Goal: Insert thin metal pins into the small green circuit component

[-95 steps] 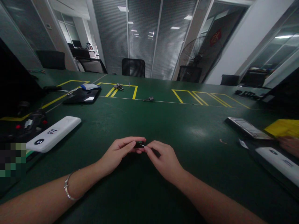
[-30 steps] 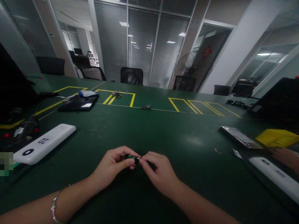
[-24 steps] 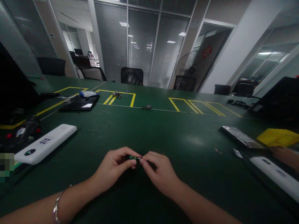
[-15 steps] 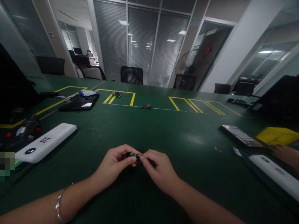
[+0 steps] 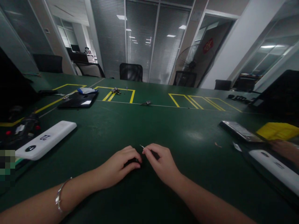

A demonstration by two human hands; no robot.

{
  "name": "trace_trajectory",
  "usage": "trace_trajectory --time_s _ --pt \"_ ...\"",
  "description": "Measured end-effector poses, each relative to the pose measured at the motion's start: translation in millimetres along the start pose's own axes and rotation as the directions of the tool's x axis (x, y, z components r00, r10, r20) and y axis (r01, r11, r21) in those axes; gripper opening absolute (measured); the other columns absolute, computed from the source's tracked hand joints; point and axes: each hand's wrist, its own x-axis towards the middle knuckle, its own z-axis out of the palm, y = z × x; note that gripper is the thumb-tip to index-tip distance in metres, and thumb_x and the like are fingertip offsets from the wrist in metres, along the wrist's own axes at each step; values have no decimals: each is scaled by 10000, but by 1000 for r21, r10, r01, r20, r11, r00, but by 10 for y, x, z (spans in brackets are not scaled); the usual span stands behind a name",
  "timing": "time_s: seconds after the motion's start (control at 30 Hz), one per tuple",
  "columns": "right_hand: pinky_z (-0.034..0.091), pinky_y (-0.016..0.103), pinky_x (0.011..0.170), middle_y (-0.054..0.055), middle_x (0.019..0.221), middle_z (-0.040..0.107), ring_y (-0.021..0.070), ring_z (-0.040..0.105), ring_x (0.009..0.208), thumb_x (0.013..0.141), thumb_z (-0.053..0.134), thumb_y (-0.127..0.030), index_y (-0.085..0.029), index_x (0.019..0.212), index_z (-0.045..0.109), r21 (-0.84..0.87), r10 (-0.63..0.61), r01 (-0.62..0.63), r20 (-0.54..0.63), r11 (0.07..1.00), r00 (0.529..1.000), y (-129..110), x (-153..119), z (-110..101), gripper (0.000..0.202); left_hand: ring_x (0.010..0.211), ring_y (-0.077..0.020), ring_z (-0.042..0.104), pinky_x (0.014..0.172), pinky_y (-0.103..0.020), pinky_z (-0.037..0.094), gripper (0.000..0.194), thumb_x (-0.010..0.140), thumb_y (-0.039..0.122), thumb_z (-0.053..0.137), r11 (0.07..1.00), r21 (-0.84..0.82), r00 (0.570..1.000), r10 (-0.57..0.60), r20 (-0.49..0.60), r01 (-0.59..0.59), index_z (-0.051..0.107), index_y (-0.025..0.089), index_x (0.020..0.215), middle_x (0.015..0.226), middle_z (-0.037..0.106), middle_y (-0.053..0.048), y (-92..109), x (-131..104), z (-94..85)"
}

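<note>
From the head camera, I see the right hand (image 5: 162,160) pinching a thin pale stick (image 5: 142,146) between thumb and fingertip over the green table (image 5: 116,124), just beside the curled left hand (image 5: 122,163), whose hold, if any, I cannot tell.

L hand (image 5: 126,162) underside hidden; co-wkr hand (image 5: 283,149) blurry.

Dim light (glare on table (image 5: 193,134)).
</note>
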Motion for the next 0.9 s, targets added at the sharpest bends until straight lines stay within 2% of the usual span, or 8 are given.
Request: trace_trajectory --time_s 0.1,0.23,0.4,0.5,0.63,0.77,0.83,0.9 --pt "431 241 660 12 761 662 138 603 705 935 480 -236 -183 794 657 -7 -2 2 4 1000 1000 4 -2 9 233 951 -214 517 833 -324 418 140 927 202 497 992 113 998 51 20 -53 626 221 979 992 599 -49 -6 7 18" --pt "431 244 657 17 763 663 139 601 708 941 471 -233 -182 815 661 -16 -2 2 21 1000 1000 -5 -17 7 234 946 -221 494 824 -332 414 164 937 199 474 976 210 998 54 13 -55 633 225 965 1007 565 -54 -25 37 10" --pt "434 246 664 13 771 661 137 599 706 940 475 -225 -184 821 655 -32 -9 10 26 999 1000 -12 -27 2 219 946 -225 487 819 -335 420 190 932 202 480 973 221 998 66 17 -68 668 229 924 1009 543 -58 -27 38 9" --pt "436 247 669 14 774 659 138 597 712 945 467 -224 -185 824 653 -46 -15 17 41 999 999 -8 -29 5 226 959 -225 490 836 -339 422 222 940 188 452 976 202 997 80 2 -78 653 245 1015 1032 553 -61 -34 30 27" --pt "433 250 674 7 788 646 141 590 721 935 489 -229 -197 849 646 -102 -13 20 75 995 997 -6 -33 11 182 963 -219 508 858 -346 414 252 963 184 381 981 195 996 34 -83 -17 624 225 1020 1020 569 -61 -29 22 16" --pt "437 253 697 9 874 636 149 591 779 880 536 -175 -218 937 629 -152 -7 26 126 988 992 -29 -38 -9 117 872 -213 528 778 -333 416 192 949 309 446 971 218 981 -63 -184 104 608 206 958 922 582 -44 -4 9 -43" --pt "445 257 723 17 958 626 155 593 827 831 546 -117 -229 1014 602 -161 -10 36 160 986 987 -50 -42 -32 222 826 -214 526 728 -325 404 243 896 425 528 962 249 984 -72 -165 112 601 200 951 885 580 -37 6 0 -57" --pt "452 270 744 25 1024 615 167 592 866 790 552 -92 -240 1079 572 -174 -15 52 205 983 979 -72 -47 -56 325 793 -218 516 695 -319 385 379 789 548 619 951 295 990 -51 -131 88 596 197 928 858 577 -31 11 -7 -49"
